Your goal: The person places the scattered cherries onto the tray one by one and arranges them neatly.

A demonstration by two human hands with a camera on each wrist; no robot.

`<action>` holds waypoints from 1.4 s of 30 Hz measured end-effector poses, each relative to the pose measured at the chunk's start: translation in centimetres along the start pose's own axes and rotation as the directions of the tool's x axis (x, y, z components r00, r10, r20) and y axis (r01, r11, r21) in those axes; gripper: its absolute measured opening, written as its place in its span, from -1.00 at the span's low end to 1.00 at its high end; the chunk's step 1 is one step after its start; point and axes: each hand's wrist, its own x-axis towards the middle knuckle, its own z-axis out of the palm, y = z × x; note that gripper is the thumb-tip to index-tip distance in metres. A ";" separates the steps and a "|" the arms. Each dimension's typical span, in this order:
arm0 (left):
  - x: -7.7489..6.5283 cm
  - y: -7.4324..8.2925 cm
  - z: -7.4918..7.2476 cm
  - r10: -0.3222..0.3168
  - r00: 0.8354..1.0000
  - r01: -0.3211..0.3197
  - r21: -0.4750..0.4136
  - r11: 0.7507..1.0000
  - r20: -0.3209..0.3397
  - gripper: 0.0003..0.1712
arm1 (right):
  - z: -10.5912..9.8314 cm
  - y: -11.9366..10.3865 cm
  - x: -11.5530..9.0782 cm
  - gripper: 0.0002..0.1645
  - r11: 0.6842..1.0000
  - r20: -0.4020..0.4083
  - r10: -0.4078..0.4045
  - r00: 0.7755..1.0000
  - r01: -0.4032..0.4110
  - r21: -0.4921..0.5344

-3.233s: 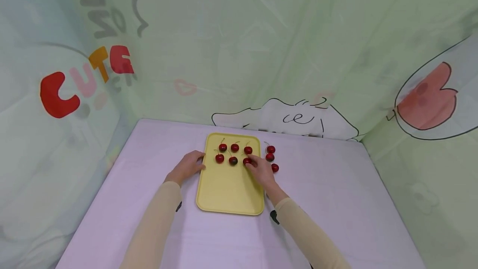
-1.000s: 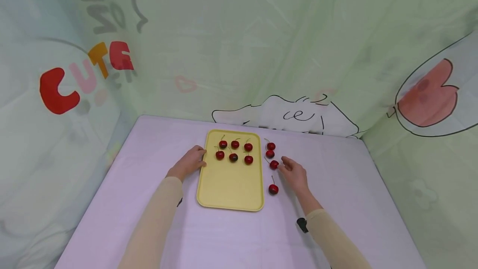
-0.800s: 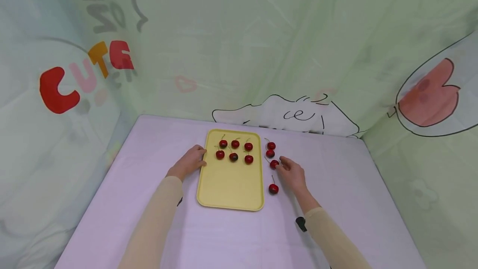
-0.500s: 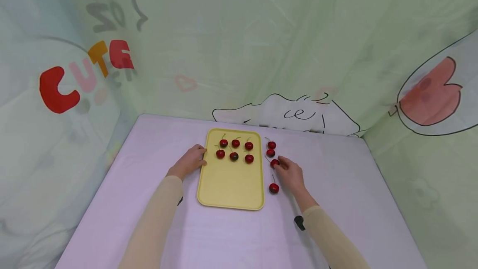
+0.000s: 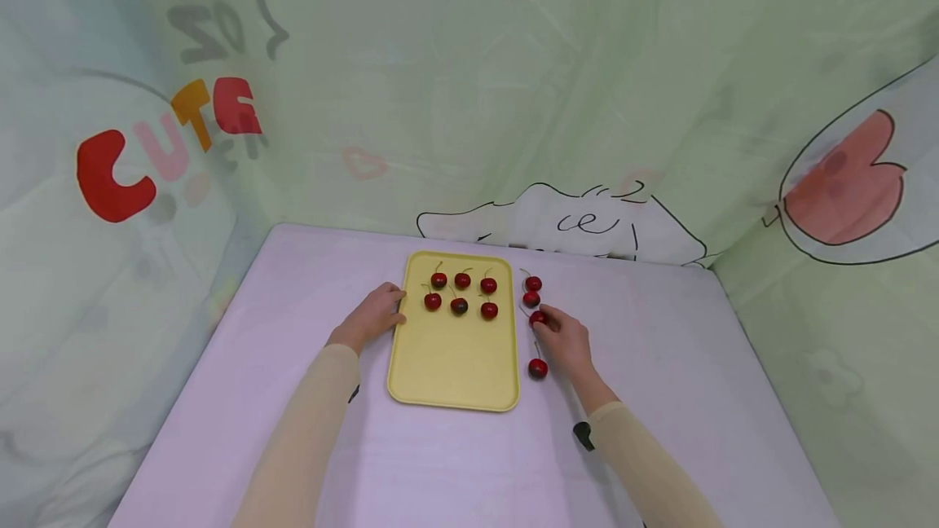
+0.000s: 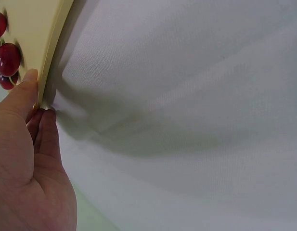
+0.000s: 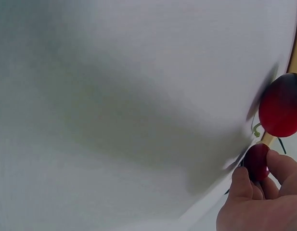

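Note:
A yellow rectangular tray (image 5: 452, 365) holds two rows of red cherries with stems, among them a dark-sided cherry (image 5: 459, 306). My left hand (image 5: 372, 317) holds the tray's left edge; in the left wrist view the thumb lies over the rim (image 6: 51, 48) and the fingers sit below it. Right of the tray, my right hand (image 5: 568, 341) pinches a cherry (image 7: 256, 162) between thumb and fingers, its stem pointing up and left in the head view. Nearer the front lies another cherry (image 5: 538, 369), dark on one side.
Two more cherries lie beyond the right hand, the farther cherry (image 5: 533, 283) just behind the nearer cherry (image 5: 531, 299). A pale lilac cloth (image 5: 645, 365) covers the table. Printed curtains (image 5: 469, 88) stand behind and at both sides.
The right hand has left a cherry on the tray, moved right off it, then closed in leftward on a cherry beside the tray and gripped it. The left hand stays on the tray edge.

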 end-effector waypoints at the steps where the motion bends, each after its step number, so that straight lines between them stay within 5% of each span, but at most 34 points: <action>1: 0.0 0.0 0.0 -0.002 1.000 0.002 -0.002 1.000 0.001 -0.39 | 0.0 -0.1 -0.1 -0.42 1.000 -0.002 0.003 1.000 -0.003 0.003; 18: -0.1 -0.1 0.0 -0.008 1.000 0.009 -0.009 1.000 0.015 -0.38 | 1.9 -3.8 -0.6 -0.47 0.992 -0.029 -0.070 0.997 0.073 0.108; 42: 0.1 -0.1 -0.4 -0.006 1.000 0.006 0.007 1.000 0.021 -0.38 | 9.7 -9.4 -2.9 -0.52 0.971 0.076 -0.208 0.975 0.196 0.136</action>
